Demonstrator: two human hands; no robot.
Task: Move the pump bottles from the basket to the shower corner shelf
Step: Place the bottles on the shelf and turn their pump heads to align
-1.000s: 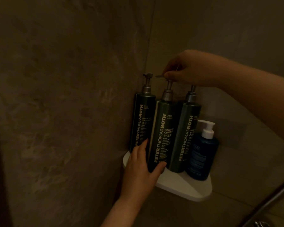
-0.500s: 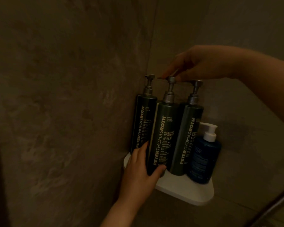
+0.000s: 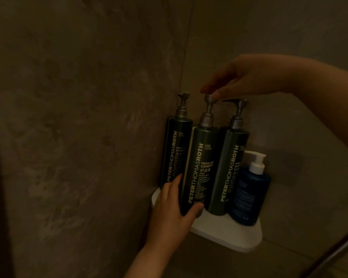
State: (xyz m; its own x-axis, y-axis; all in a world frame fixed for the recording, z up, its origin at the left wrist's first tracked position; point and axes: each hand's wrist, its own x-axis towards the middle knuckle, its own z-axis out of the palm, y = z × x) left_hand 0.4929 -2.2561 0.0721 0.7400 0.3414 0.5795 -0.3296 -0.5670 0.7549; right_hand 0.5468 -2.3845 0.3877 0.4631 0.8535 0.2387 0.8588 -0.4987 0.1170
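Note:
Three tall dark green pump bottles stand upright on the white corner shelf: a shampoo bottle at the left, a conditioner bottle in the middle, a third bottle to its right. A shorter blue bottle with a white pump stands at the far right. My left hand wraps the base of the conditioner bottle. My right hand reaches in from the right, its fingertips pinching the conditioner bottle's pump head. No basket is in view.
Dim stone-look walls meet in a corner behind the shelf. A metal hose or rail crosses the lower right corner.
The conditioner bottle's pump nozzle has been turned, so it no longer sticks out to the left. My right hand has shifted slightly on the pump head. My left hand stays at the base.

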